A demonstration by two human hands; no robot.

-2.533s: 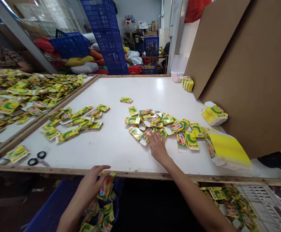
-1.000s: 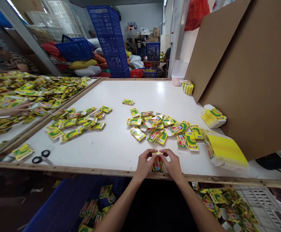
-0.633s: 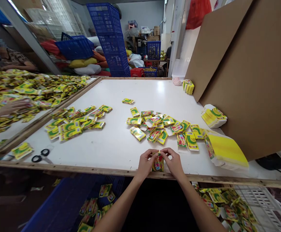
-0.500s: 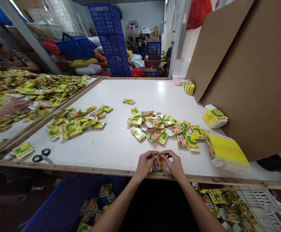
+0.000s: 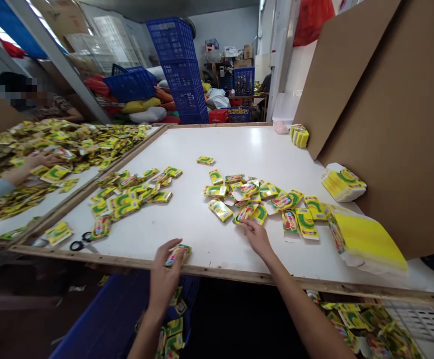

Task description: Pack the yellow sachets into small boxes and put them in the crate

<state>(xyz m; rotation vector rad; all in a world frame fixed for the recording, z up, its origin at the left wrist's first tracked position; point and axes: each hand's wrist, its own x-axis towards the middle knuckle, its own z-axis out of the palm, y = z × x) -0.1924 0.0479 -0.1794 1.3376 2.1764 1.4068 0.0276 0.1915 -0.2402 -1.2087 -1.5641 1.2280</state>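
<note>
Left hand [image 5: 164, 279] pinches a printed box [image 5: 187, 252] by front rail [image 5: 217, 272]. Right hand [image 5: 257, 239] beyond rail, fingertips at a loose carton [image 5: 243, 213]; cannot tell whether gripping. Light edge hold seems best: card probably creases. Right should single out one carton.

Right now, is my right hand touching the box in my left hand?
Apart. The head view shows white table between the right hand and the box in the left hand.
</note>
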